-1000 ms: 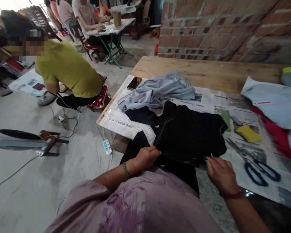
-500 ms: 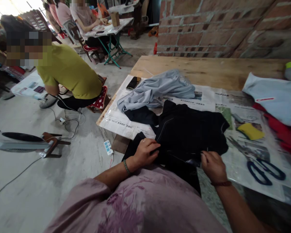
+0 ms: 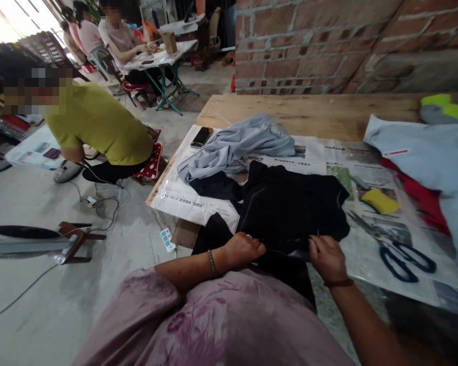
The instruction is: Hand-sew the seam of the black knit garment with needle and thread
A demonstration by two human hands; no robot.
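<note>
A black garment (image 3: pixel 290 203) with pale seam lines lies over the front of the table and hangs past its edge toward my lap. My left hand (image 3: pixel 245 250) is closed on its near edge, left of centre. Farther right, my right hand (image 3: pixel 327 255) pinches the same edge, with a small thin light-coloured thing by its fingertips that I cannot make out. Scissors with dark blue handles (image 3: pixel 407 260) rest to the right of that hand, blades slightly apart. Behind the black garment is a crumpled grey-blue garment (image 3: pixel 248 140).
Newspaper under clear plastic covers the wooden table (image 3: pixel 313 109). Upon it are a phone (image 3: pixel 202 137), a yellow pad (image 3: pixel 381 201) and a light blue garment (image 3: pixel 412 142) over red cloth. A seated person (image 3: pixel 99 122), a fan (image 3: pixel 26 241) and a power strip (image 3: pixel 167 240) are at left.
My left hand has moved right along the near edge of the black garment, closer to my right hand, and its fingers have closed. The whole view has shifted slightly.
</note>
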